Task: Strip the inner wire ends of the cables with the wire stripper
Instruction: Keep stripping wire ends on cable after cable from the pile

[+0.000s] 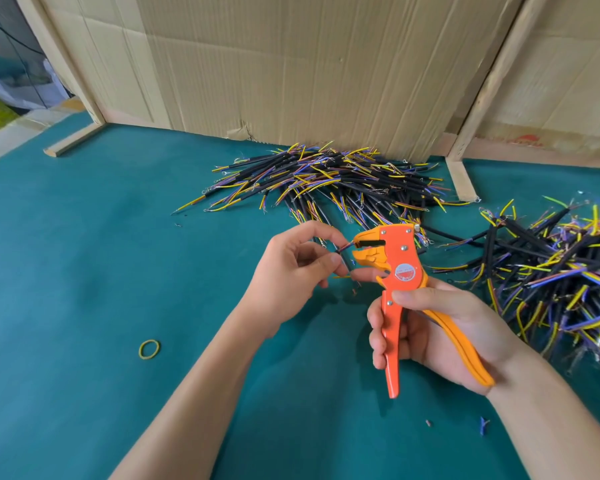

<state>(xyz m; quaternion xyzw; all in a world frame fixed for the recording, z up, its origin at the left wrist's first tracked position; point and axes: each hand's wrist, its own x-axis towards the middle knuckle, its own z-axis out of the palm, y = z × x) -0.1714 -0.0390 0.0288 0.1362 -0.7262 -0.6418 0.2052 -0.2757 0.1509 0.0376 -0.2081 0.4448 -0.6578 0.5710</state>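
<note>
Item: cable point(445, 251), pinched in left hand point(291, 268), inner wire ends fed into the mouth of the wire stripper point(395, 268). Right hand point(440, 327) wraps the handles, not yet squeezed together. Progress: mid-task; two cable heaps point(326, 181) point(551, 271) along the tabletop's point(84, 237) far edge, share stripped indeterminate.

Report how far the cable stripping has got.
Done: cannot be judged; both cable piles, the back pile and the right pile, look alike. In hand: the left hand feeds one cable into the wire stripper, gripped by the right hand. Left: squeezing.
</note>
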